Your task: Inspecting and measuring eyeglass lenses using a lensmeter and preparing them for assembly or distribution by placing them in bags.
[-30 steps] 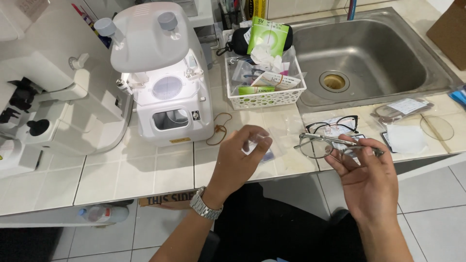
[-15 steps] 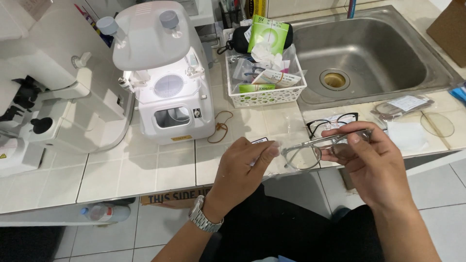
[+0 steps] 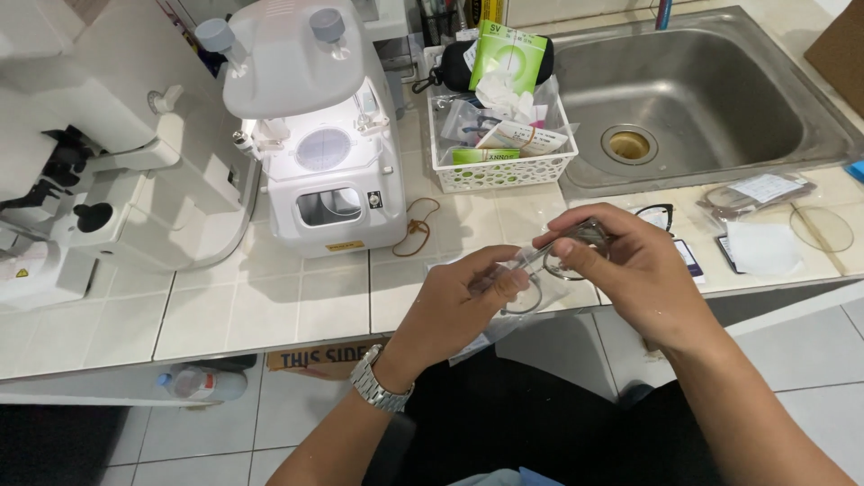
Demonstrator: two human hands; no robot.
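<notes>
The glasses point(image 3: 549, 265), a thin metal frame, were held above the front edge of the tiled surface point(image 3: 270, 306), between both hands. The right hand point(image 3: 630, 270) grasped the frame near its upper part, thumb and forefinger pinched on it. The left hand point(image 3: 459, 301) met it from the other side, its fingers point(image 3: 504, 281) closed on the lower rim together with a clear plastic bag point(image 3: 468, 337) that hung down below the hand. A metal watch point(image 3: 378, 387) sat on the left wrist.

Just behind the right hand, a second pair with a black frame point(image 3: 657, 216) lay on the surface. Further right lay a flat packet point(image 3: 756, 193), a white paper square point(image 3: 760, 247) and a loose round lens point(image 3: 821, 228). Behind these was a steel sink point(image 3: 720, 99).

Directly beyond the hands stood a white basket point(image 3: 499, 166) with packets, a green box and a black case in it. A brown rubber band point(image 3: 416, 229) lay between the basket and a white machine point(image 3: 315, 135) with a lit window. A larger white device point(image 3: 81, 180) stood at far left. Under the surface, a plastic bottle point(image 3: 193, 382) lay on the floor.
</notes>
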